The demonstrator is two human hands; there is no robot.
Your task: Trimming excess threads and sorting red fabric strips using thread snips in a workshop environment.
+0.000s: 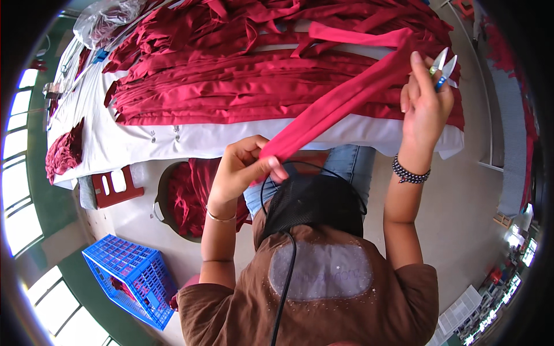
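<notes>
A long red fabric strip [340, 109] stretches slantwise in front of me, above the table's near edge. My left hand [242, 167] pinches its lower end between thumb and fingers. Up at the right, my right hand [426, 106] is closed around small thread snips [448, 68] with blue on the handle, blades pointing up and out past the fingers. The strip's upper part runs up to the fingers of this hand and folds back to the left over the pile; whether they grip the cloth too, I cannot tell.
Long red fabric pieces [231, 95] lie layered over a white-covered table [225, 138]. A clear plastic bag [109, 26] sits at the far left. Below stand a red plastic stool [137, 191], a round tub [163, 210] of red cloth and a blue crate [130, 271].
</notes>
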